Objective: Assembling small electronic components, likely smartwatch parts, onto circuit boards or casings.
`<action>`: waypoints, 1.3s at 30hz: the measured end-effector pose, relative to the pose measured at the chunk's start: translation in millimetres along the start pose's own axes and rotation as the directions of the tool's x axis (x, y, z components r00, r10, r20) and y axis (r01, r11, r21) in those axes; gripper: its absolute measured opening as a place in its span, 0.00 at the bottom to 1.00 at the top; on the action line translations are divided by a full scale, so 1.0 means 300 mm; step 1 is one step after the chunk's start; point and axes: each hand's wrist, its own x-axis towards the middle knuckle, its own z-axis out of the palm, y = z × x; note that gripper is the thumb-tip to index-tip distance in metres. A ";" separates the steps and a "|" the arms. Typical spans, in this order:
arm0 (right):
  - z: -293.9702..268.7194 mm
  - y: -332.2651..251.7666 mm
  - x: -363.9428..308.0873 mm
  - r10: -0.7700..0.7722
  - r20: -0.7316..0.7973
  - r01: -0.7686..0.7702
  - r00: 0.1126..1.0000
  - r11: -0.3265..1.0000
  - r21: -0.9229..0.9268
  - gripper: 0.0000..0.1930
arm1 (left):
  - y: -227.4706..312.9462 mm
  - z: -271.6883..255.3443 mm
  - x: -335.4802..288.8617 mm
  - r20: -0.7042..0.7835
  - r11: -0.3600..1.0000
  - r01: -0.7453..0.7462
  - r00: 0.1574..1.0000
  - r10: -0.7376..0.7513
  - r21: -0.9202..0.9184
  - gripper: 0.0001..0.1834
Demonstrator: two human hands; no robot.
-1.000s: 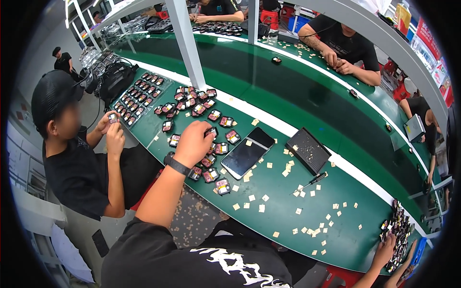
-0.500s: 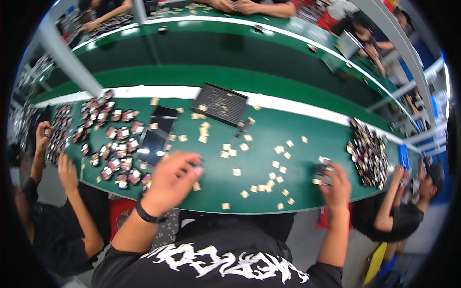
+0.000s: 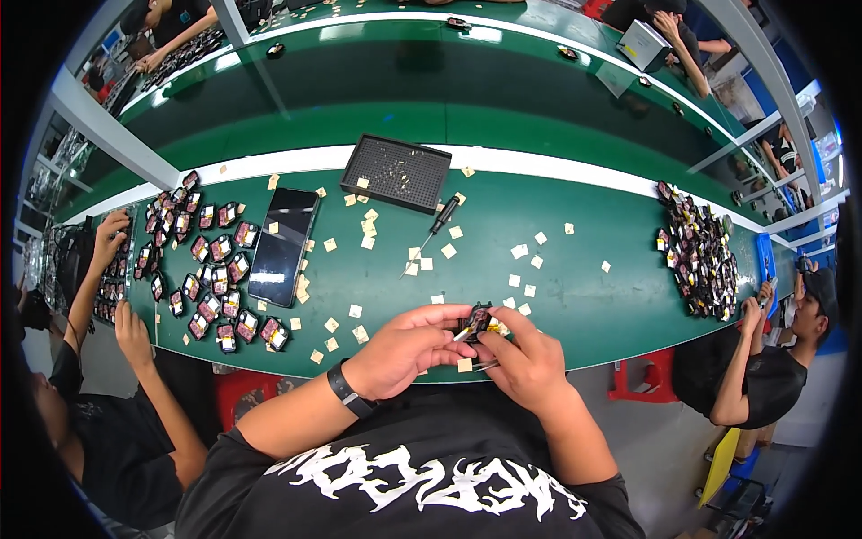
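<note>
Close to the table's near edge, my two hands meet around a small black-cased electronic part (image 3: 478,321). On its left side, the fingers of my left hand (image 3: 404,349) pinch it, and a dark wristband (image 3: 348,388) circles that wrist. From the right, my right hand (image 3: 523,355) grips the same part with thumb and forefinger. A thin metal tool tip, perhaps tweezers (image 3: 486,366), shows below the right fingers; its rest is hidden. Beside it is a small tan square (image 3: 464,365); I cannot tell whether it is held or lying on the table.
Many tan squares lie scattered over the green table (image 3: 593,305). A black tray (image 3: 395,172), a screwdriver (image 3: 442,218) and a dark phone-like slab (image 3: 284,247) lie beyond my hands. Similar black parts (image 3: 220,278) spread leftward; another heap (image 3: 696,256) sits right. Co-workers sit on both sides.
My right hand has come in from the far right with the black part. My left hand has moved right to meet it, and both now hold the part.
</note>
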 end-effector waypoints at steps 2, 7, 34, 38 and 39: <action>-0.003 -0.014 -0.002 0.106 0.030 -0.106 0.994 0.994 0.015 0.11 | 0.003 -0.001 -0.008 -0.010 1.000 0.006 1.000 -0.006 -0.011 0.24; 0.001 -0.008 0.025 0.099 0.064 -0.105 0.993 0.989 0.104 0.11 | -0.004 -0.008 -0.015 -0.042 0.999 -0.011 0.999 0.013 0.038 0.22; -0.077 -0.072 0.059 0.700 -0.074 -0.612 0.711 0.667 0.425 0.07 | 0.021 -0.016 -0.053 -0.211 0.845 -0.366 0.858 0.469 0.390 0.17; -0.092 -0.117 0.072 0.655 0.141 -0.642 0.743 0.635 0.431 0.14 | 0.019 -0.019 -0.063 -0.193 0.842 -0.320 0.880 0.434 0.434 0.17; -0.086 -0.125 0.083 0.626 0.196 -0.636 0.755 0.625 0.453 0.17 | 0.019 -0.015 -0.064 -0.189 0.835 -0.334 0.874 0.449 0.438 0.17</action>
